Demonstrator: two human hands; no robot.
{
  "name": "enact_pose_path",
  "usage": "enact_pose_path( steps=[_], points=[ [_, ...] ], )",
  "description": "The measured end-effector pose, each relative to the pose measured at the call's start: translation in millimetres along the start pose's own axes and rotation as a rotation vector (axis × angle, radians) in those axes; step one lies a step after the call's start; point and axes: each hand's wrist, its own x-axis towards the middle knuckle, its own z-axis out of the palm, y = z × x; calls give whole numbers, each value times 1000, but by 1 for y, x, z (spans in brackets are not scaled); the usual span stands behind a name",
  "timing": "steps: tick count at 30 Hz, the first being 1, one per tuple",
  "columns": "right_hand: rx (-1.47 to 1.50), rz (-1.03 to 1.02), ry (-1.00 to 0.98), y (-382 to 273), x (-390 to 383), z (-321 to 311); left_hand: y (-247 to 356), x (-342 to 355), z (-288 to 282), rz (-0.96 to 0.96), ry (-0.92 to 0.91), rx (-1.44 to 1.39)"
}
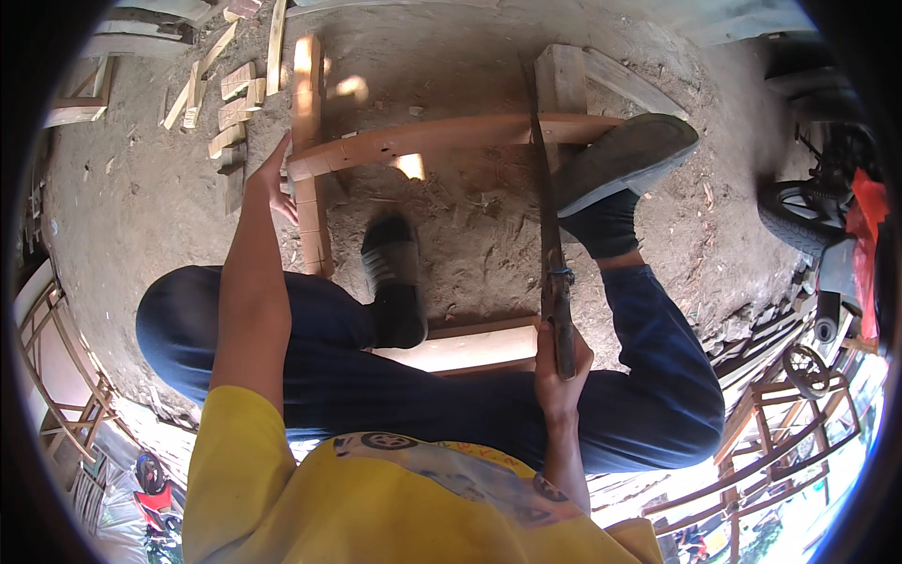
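Note:
My right hand (562, 362) is closed around the handle of a handsaw (551, 221). The long dark blade points away from me and crosses a reddish-brown plank (413, 139) right of its middle, beside my raised foot. That foot, in a dark sandal (625, 164), lies over the plank's right end. At the plank's left end is my left hand (272, 183), fingers stretched out against the edge of a notched wooden beam (308, 202). The plank's left end rests across this beam; its right end lies across a thick wooden block (562, 83). The saw's teeth are too blurred to make out.
Several short wood offcuts (235, 113) lie on the dirt floor at the far left. A pale board (634, 80) slants beside the block. At the right stand a motorbike wheel (799, 216) and a red plastic bag (864, 244). Wooden frames (770, 451) are at the lower right.

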Motion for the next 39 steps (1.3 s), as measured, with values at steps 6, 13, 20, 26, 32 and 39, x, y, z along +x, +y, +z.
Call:
enact_pose_path(
  steps=[6, 13, 20, 26, 32, 39],
  points=[
    [30, -64, 21, 1, 4, 5, -3, 36, -29, 371, -4, 341],
    [41, -50, 20, 0, 4, 5, 6, 1, 3, 103, 205, -114],
    [4, -7, 27, -5, 3, 4, -24, -8, 4, -305, 99, -372],
    [48, -7, 15, 0, 4, 4, -49, 66, -25, -16, 68, -283],
    [27, -6, 43, 0, 2, 4, -37, 44, 27, 102, -41, -298],
    [43, -47, 43, -2, 7, 9, -23, 123, -53, 127, -132, -315]
  ],
)
